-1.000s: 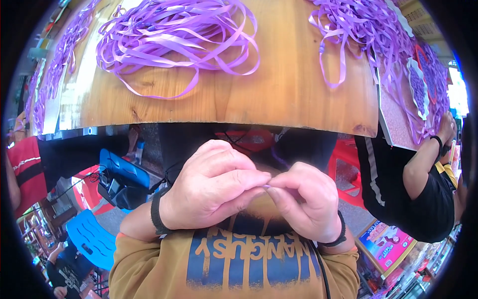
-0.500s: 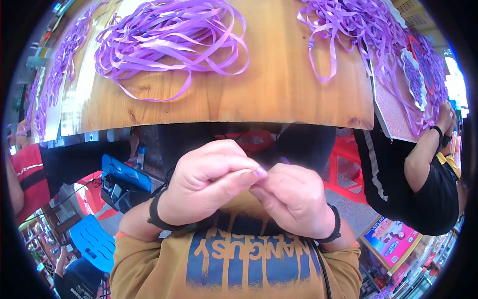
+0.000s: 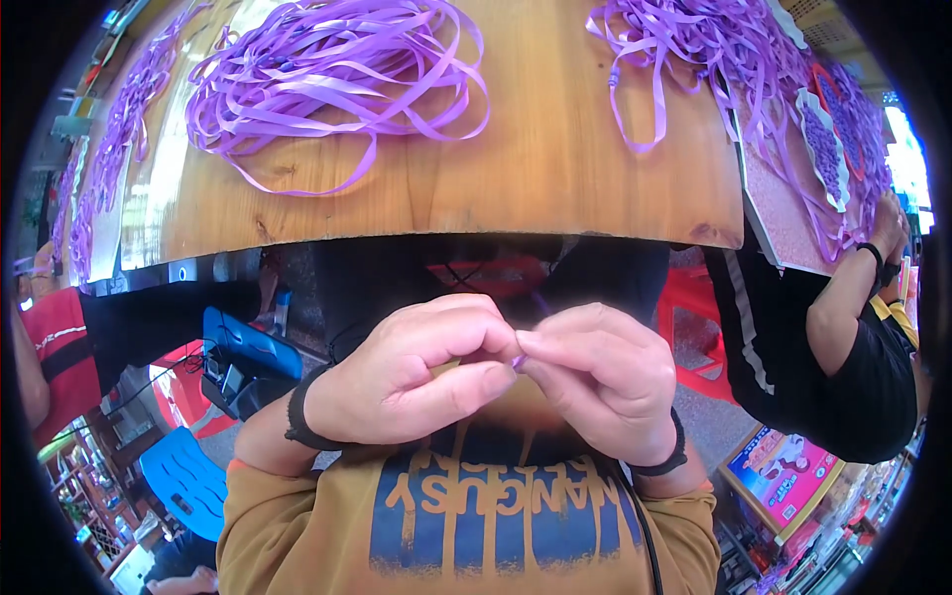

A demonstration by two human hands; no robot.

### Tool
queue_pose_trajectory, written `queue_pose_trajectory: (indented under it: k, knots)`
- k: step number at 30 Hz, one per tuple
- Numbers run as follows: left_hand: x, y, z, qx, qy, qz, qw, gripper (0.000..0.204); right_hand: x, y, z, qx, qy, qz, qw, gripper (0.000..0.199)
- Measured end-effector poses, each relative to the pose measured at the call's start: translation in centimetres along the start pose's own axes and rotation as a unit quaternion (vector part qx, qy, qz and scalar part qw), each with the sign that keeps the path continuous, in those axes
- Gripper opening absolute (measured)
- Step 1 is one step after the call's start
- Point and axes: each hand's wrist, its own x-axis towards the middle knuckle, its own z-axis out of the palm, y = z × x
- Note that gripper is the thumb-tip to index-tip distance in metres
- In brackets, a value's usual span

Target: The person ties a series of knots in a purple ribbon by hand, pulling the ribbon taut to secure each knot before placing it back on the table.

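Note:
My left hand (image 3: 412, 372) and my right hand (image 3: 603, 377) meet fingertip to fingertip just below the near edge of the wooden table (image 3: 555, 169), close to my chest. A tiny purple piece (image 3: 519, 363) shows pinched between my left thumb and my right fingers; what it is cannot be told. Both wrists wear black bands. A large loose heap of purple ribbon (image 3: 332, 74) lies on the table ahead to the left, and a second purple ribbon heap (image 3: 694, 45) lies to the right.
A person in black (image 3: 843, 327) sits at my right, hand near a pink board (image 3: 793, 198) with ribbon on it. Another person in a red top (image 3: 55, 347) is at my left. A blue stool (image 3: 188, 481) and a colourful box (image 3: 783, 471) lie below.
Both hands have stayed together in front of my chest, fingers shifting slightly around the pinched piece. The view tilted a little, so the table appears slightly lower.

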Motion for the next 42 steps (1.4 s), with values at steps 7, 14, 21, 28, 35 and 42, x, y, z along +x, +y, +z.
queue_pose_trajectory:
  k: [7, 14, 21, 28, 35, 42]
  knots:
    - [0.0, -0.3, 0.2, -0.053, -0.002, -0.039, 0.998, 0.006, -0.1, 0.0, 0.2, -0.028, 0.025, -0.026, 0.999, 0.023]
    - [0.2, -0.4, 0.3, -0.389, -0.045, -0.253, 0.884, 0.010, -0.3, 0.9, 0.2, -0.060, 0.027, -0.096, 0.993, 0.026]
    - [0.7, 0.4, -0.2, -0.385, -0.045, -0.274, 0.880, 0.011, -0.4, 0.1, -0.5, -0.180, -0.005, -0.136, 0.974, 0.032]
    - [0.7, 0.1, 0.5, -0.294, -0.011, -0.197, 0.935, 0.009, -0.3, 0.0, -0.2, -0.152, 0.019, -0.108, 0.982, 0.029]
    - [1.3, 1.1, 0.3, -0.028, 0.042, -0.065, 0.997, 0.008, -0.4, 0.4, 0.1, -0.090, 0.059, -0.080, 0.991, 0.030]
    - [2.0, 0.9, 1.0, 0.114, 0.100, 0.070, 0.986, 0.018, -0.2, 0.2, 0.5, -0.066, 0.120, -0.034, 0.990, 0.032]
